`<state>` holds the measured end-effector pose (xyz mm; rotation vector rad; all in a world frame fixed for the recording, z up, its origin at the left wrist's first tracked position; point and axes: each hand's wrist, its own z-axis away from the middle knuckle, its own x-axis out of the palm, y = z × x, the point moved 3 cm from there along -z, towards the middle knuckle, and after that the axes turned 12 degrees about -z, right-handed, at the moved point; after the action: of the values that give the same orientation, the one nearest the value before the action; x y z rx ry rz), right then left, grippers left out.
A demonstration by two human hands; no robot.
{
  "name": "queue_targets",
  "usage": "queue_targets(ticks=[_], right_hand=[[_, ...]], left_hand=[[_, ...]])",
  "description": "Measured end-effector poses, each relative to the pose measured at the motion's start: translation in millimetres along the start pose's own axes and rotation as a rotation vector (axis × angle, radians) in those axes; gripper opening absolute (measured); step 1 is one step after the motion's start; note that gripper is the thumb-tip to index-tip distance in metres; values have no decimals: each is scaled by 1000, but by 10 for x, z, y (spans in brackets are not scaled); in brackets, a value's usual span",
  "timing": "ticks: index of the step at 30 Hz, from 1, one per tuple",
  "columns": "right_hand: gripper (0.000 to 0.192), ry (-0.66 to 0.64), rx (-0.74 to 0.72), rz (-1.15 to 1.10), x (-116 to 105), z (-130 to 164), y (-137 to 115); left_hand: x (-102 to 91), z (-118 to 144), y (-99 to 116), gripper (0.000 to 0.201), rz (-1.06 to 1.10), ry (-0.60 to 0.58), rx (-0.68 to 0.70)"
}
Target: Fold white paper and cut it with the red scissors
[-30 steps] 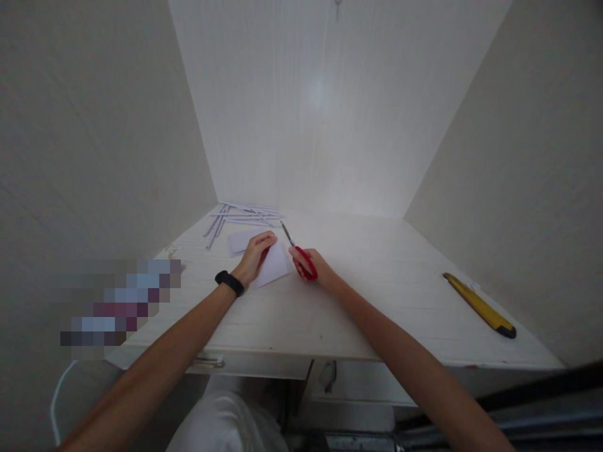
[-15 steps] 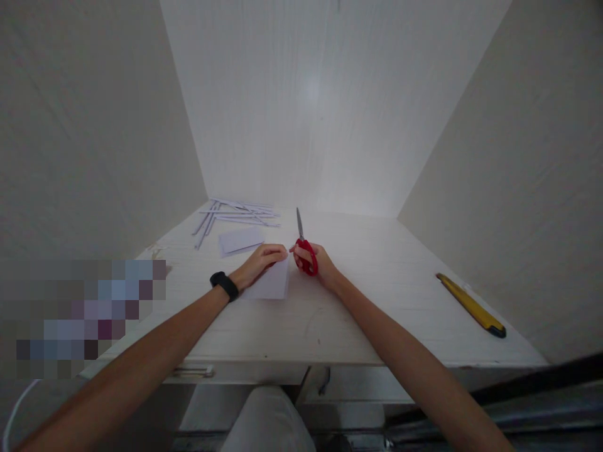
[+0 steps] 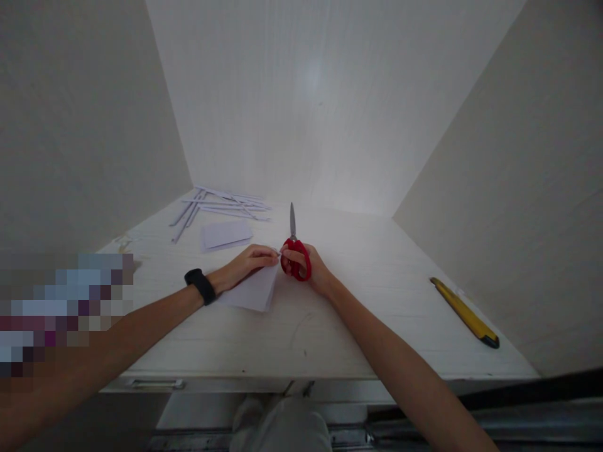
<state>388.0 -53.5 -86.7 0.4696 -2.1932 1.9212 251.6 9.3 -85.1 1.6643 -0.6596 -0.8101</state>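
My left hand (image 3: 249, 263), with a black band at the wrist, is closed on the top edge of some white paper (image 3: 252, 292). The paper slants down toward me under that hand, and its lower right corner shows more than one layer. Red-handled scissors (image 3: 293, 227) are in my right hand (image 3: 315, 267), fingers through the loops, blades pointing away from me and looking closed. The right fingertips meet the left ones at the paper's upper corner; whether they pinch it too I cannot tell.
Behind my left hand lies a small stack of white paper pieces (image 3: 227, 235). Several thin white paper rolls (image 3: 221, 202) are heaped farther back. A yellow utility knife (image 3: 464, 311) rests at the right of the white tabletop (image 3: 358, 326). Walls enclose the back and sides.
The paper has turned, so its lower edge now slopes. My fingertips have come together at its corner. The scissors stay in my right hand, and the whole view has shifted slightly.
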Motion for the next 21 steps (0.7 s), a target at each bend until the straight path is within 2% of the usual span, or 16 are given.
queue_targets(ticks=[6,14,21], right_hand=[[25,-31,50,-68,-4,-21,40],[23,-67,103,-118,44,-15,55],[23,-44,94,-123,40,-4,80]], left_hand=[[40,8,15,15,20,-53,-58],[29,86,80,18,15,-51,-93],[30,128,65,16,37,-22,-129]])
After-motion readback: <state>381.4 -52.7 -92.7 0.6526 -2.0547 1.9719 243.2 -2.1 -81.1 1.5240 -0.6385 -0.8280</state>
